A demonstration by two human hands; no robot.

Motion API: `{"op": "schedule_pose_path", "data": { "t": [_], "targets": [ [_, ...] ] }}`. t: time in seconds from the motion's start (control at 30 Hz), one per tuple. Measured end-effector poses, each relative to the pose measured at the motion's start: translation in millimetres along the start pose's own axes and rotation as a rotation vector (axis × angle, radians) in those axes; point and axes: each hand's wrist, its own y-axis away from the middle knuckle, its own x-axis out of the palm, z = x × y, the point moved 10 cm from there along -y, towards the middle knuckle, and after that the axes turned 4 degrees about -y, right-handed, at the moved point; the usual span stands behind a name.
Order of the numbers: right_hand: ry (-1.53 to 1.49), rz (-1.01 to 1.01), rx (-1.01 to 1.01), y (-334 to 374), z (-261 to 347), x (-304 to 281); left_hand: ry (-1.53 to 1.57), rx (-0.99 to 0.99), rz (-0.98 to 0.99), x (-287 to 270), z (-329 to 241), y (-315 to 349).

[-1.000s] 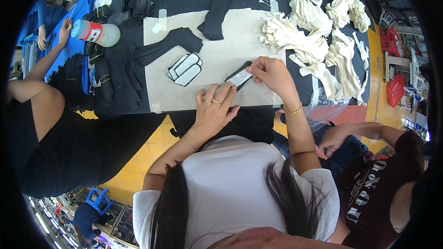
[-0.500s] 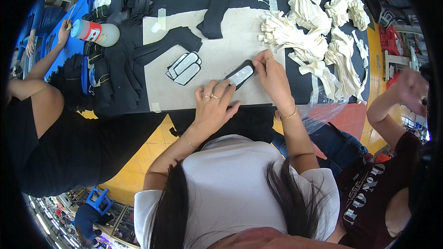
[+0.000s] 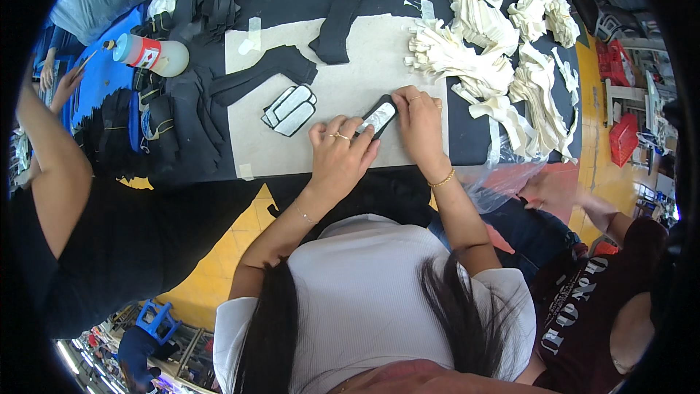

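Observation:
A narrow black fabric piece (image 3: 386, 101) with a pale grey oblong patch lies slanted on the light sheet (image 3: 292, 153) in front of me. My left hand (image 3: 337, 159) has its bent fingers and thumb at the near left end, holding it. At the far right end, my right hand (image 3: 421, 130) pinches the edge between thumb and fingertips; exactly what is between them is hidden. Left of my hands rests a small overlapping group of grey patches with black borders (image 3: 290, 109). Black fabric strips (image 3: 273, 71) lie behind that group, and another dark strip (image 3: 334, 38) is farther back.
Bundles of cream fabric strips (image 3: 467, 58) cover the right of the table. At the left stand a cloudy bottle with a red label (image 3: 157, 55) and heaps of black fabric (image 3: 189, 120). Co-workers sit on both sides; clear plastic (image 3: 503, 182) hangs at the right edge.
My right hand has shifted slightly left and down, its fingers closer to the fabric piece's end. The piece has moved a little left. The right co-worker's hand has dropped toward the plastic.

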Motion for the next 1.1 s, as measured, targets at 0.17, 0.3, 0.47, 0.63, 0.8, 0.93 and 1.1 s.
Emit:
{"op": "schedule_pose_path", "data": {
  "t": [0.17,0.3,0.47,0.63,0.8,0.93,1.1],
  "targets": [
    [-0.132,-0.011,0.0,1,2,-15,0.077,-0.173,-0.019,2,18,-7],
    [-0.172,0.104,-0.016,6,9,-15,0.073,-0.17,0.029,4,20,-7],
    [-0.269,0.175,-0.025,8,11,-10,0.098,-0.146,-0.017,-3,17,-8],
    [-0.195,0.177,-0.117,11,17,-9,0.204,-0.187,-0.055,-6,22,-8],
    [-0.17,0.191,-0.111,11,18,-8,0.508,-0.532,-0.106,-25,71,16],
    [-0.14,0.188,-0.134,12,20,-8,0.271,-0.658,-0.186,-68,118,26],
    [-0.146,0.201,-0.139,17,25,-4,0.033,-0.426,-0.112,-68,96,12]
  ]
}}
